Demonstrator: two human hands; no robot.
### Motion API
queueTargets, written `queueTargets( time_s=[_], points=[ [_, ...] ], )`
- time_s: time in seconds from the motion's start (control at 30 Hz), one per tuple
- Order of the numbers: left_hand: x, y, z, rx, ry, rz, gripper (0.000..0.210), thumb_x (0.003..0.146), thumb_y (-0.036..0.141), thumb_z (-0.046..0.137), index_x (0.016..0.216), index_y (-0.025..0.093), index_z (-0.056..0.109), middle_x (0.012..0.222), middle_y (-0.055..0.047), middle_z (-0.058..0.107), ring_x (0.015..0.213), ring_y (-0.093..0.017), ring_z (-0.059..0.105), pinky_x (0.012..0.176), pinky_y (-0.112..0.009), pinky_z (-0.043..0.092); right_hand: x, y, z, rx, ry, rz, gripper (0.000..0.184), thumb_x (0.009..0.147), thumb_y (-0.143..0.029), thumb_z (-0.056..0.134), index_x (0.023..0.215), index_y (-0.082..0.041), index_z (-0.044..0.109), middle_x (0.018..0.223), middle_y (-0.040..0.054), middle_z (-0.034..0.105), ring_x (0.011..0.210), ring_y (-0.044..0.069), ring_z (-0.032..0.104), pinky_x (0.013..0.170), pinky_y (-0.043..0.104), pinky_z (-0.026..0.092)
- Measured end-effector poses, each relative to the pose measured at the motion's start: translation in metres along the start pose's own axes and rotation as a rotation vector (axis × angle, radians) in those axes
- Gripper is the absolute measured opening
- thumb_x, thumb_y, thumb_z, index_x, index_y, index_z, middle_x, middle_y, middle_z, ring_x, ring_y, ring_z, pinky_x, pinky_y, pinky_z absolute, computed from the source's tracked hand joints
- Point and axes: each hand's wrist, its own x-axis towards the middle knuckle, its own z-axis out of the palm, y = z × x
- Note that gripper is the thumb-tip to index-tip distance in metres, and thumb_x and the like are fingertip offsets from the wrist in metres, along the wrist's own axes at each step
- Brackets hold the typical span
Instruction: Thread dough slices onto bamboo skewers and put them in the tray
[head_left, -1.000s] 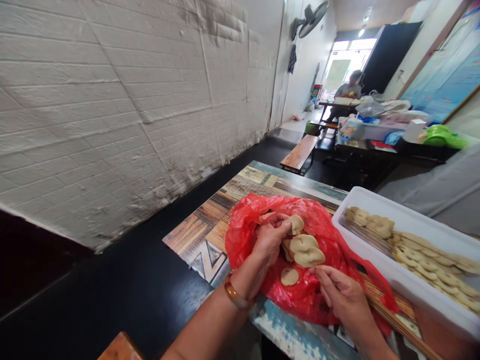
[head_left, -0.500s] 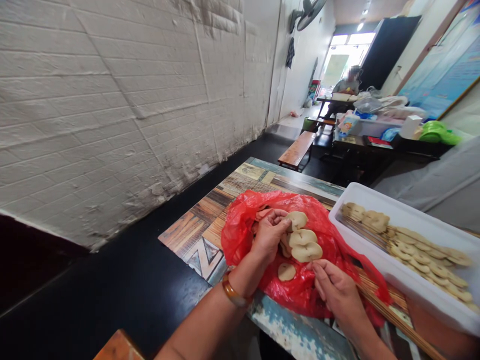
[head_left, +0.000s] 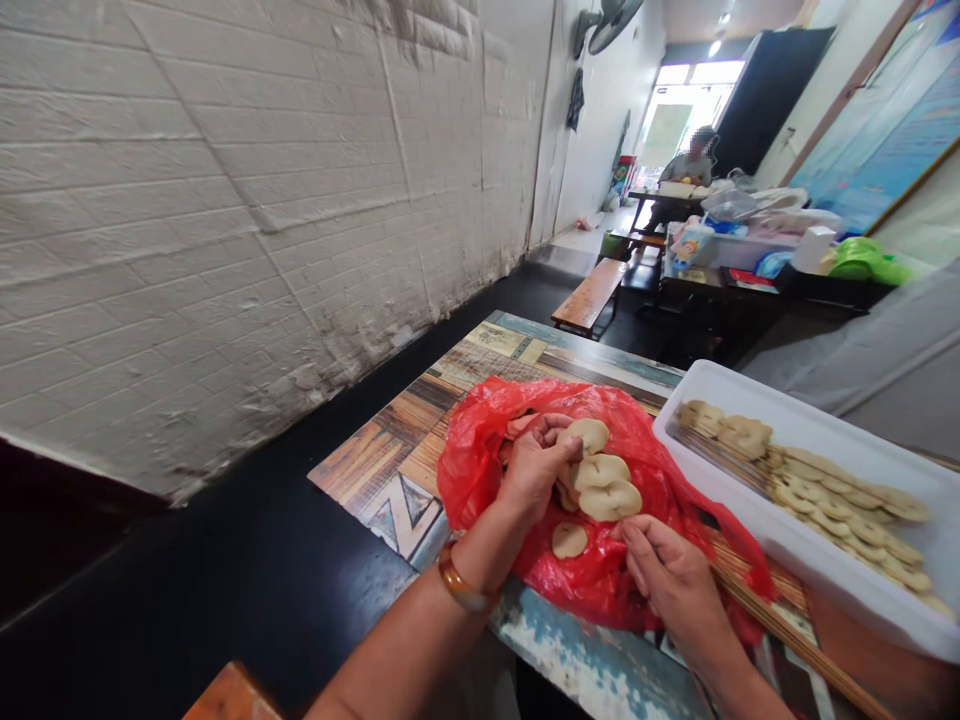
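My left hand (head_left: 534,462) is closed in a pinch on a pale round slice (head_left: 589,437) at the top of a short row. Below it in the row hang more pale slices (head_left: 609,500), each with a small slit at its middle. At the row's lower end my right hand (head_left: 664,560) pinches what looks like a thin skewer, mostly hidden by the fingers and slices. Both hands are over an open red plastic bag (head_left: 480,455). One loose slice (head_left: 569,540) lies on the bag between my hands.
A white plastic box (head_left: 795,410) at the right holds rows of skewered slices (head_left: 847,510) and bare sticks. A bundle of long thin sticks (head_left: 795,640) lies beside the bag on the patterned table (head_left: 409,420). A person (head_left: 686,168) sits at a farther table; a wooden bench (head_left: 592,295) stands between.
The whole view has shifted slightly. Both hands keep their hold, and the row of slices looks nearly the same.
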Motion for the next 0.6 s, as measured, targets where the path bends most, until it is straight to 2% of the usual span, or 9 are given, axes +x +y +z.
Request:
queueTargets(
  time_s=[0.43, 0.6],
  points=[
    [0.0035, -0.0031, -0.0011, 0.039, 0.023, 0.055, 0.035, 0.06, 0.027, 0.076, 0.088, 0.016, 0.059, 0.063, 0.004, 0.058, 0.054, -0.007, 0.05, 0.055, -0.018, 0.037, -0.0006, -0.0073, -0.0017, -0.162, 0.029, -0.068, 0.037, 0.086, -0.052, 0.046, 0.077, -0.019, 0.059, 0.048, -0.0063, 0.04, 0.042, 0.011, 0.039, 0.043, 0.023, 0.033],
    [0.0049, -0.004, -0.0042, 0.013, 0.012, 0.019, 0.036, 0.06, 0.029, 0.076, 0.09, 0.017, 0.06, 0.067, 0.002, 0.06, 0.058, -0.008, 0.053, 0.057, -0.02, 0.038, 0.001, -0.008, -0.0053, -0.193, 0.04, -0.09, 0.034, 0.086, -0.049, 0.048, 0.074, -0.02, 0.061, 0.048, -0.0046, 0.043, 0.044, 0.012, 0.042, 0.046, 0.023, 0.035]
  ],
)
